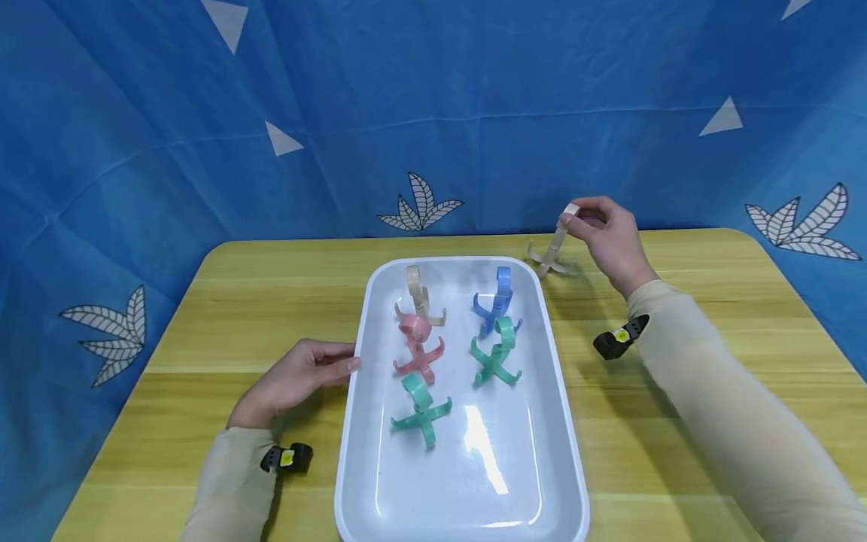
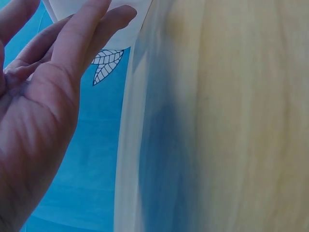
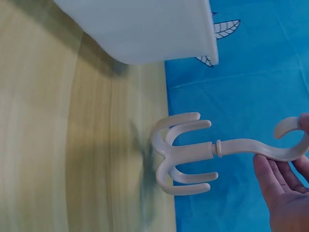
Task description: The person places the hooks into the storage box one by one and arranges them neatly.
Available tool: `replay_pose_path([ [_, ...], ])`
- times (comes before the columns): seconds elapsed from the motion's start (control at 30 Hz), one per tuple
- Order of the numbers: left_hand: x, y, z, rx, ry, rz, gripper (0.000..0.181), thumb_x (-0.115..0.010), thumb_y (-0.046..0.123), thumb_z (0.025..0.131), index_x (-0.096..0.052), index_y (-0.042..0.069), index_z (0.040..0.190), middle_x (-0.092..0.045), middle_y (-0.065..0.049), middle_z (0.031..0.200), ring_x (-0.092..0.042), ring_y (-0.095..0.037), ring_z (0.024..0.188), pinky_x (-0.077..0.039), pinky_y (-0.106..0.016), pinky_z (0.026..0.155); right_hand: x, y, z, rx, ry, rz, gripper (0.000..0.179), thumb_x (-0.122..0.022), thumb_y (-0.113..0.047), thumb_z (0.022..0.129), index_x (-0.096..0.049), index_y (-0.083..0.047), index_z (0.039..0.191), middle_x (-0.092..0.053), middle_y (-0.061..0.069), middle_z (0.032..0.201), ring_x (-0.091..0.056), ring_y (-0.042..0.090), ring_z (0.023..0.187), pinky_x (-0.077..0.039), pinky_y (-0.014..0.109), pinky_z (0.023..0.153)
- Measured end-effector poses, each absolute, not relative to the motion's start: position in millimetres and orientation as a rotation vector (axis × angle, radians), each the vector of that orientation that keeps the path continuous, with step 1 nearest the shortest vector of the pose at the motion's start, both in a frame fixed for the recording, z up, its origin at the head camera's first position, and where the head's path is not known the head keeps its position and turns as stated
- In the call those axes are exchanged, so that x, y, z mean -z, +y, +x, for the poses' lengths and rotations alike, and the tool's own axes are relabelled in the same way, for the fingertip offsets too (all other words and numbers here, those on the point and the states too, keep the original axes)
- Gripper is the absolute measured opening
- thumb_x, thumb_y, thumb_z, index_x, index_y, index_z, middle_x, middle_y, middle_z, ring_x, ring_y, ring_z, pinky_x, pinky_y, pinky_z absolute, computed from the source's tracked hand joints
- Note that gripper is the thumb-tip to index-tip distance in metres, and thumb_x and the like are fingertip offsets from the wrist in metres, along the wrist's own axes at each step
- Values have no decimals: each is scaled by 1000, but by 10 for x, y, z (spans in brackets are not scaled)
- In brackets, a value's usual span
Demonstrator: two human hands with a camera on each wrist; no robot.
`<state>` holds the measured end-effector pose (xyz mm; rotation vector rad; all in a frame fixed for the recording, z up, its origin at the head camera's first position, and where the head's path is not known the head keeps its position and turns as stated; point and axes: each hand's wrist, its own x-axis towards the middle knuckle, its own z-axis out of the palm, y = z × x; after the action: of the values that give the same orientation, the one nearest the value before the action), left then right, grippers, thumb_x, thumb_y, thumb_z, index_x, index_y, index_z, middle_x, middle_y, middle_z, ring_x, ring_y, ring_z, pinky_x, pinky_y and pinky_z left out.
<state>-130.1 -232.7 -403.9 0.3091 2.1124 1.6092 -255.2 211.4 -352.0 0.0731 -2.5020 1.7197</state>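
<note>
My right hand (image 1: 612, 237) pinches a beige rotating hook hanger (image 3: 186, 152) by its curved top hook, beyond the tray's far right corner. Its several prongs point downward side, close over the table in the head view. At the left, my left hand (image 1: 298, 376) holds the white tray (image 1: 347, 444) by its side, thumb over the rim and fingers along the outer wall. Inside the tray lie a beige hanger (image 1: 420, 301), a pink hanger (image 1: 418, 357), a blue hanger (image 1: 497, 305), and two green hangers, one on the right (image 1: 497, 357) and one nearer (image 1: 423, 414).
A wood-grain table (image 1: 271, 293) bears the tray. Behind it hangs a blue cloth (image 1: 352, 68) with white triangles and leaf prints. The tray's raised rim runs between the two hands.
</note>
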Motion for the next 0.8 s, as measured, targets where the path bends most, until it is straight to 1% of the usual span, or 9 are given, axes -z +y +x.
replay_pose_path([
  [0.1,4038,-2333,-1303,-1601,2122,314,48,-63,25,98,-57,-7,133,-63,-20,124,-65,-28,107,-54,-37,90,3478,2135,-2519,-1712,-2506,82,52,-64,-35,97,-51,-2,135,-54,7,122,-54,16,114,-45,41,101],
  [0.23,4037,-2341,-1301,-1603,2115,322,47,-63,24,99,-56,-7,133,-63,-21,124,-65,-28,107,-54,-37,90,3429,2148,-2475,-1715,-2502,83,51,-64,-36,96,-52,-4,135,-54,6,123,-55,16,115,-45,39,100],
  [0.47,4034,-2353,-1286,-1601,2119,297,48,-64,25,98,-56,-8,133,-63,-21,124,-65,-29,107,-54,-37,90,3349,2190,-2359,-1739,-2471,91,48,-66,-34,96,-55,-9,135,-55,4,121,-55,15,112,-44,39,100],
  [0.53,4031,-2356,-1280,-1601,2121,291,49,-64,25,98,-56,-8,133,-63,-21,124,-65,-29,108,-54,-38,91,3321,2206,-2310,-1739,-2454,103,47,-66,-33,96,-56,-10,136,-56,3,120,-55,15,111,-44,35,99],
  [0.7,4027,-2345,-1283,-1611,2120,274,49,-64,27,98,-57,-6,134,-63,-19,124,-64,-29,109,-54,-38,91,3244,2241,-2181,-1753,-2402,147,45,-66,-29,96,-58,-13,137,-57,1,120,-55,14,110,-47,21,92],
  [0.8,4029,-2333,-1291,-1619,2113,258,49,-66,27,97,-58,-5,133,-63,-18,125,-64,-28,109,-54,-38,91,3199,2253,-2100,-1762,-2382,169,43,-66,-27,96,-59,-14,137,-57,2,121,-54,15,110,-47,17,89],
])
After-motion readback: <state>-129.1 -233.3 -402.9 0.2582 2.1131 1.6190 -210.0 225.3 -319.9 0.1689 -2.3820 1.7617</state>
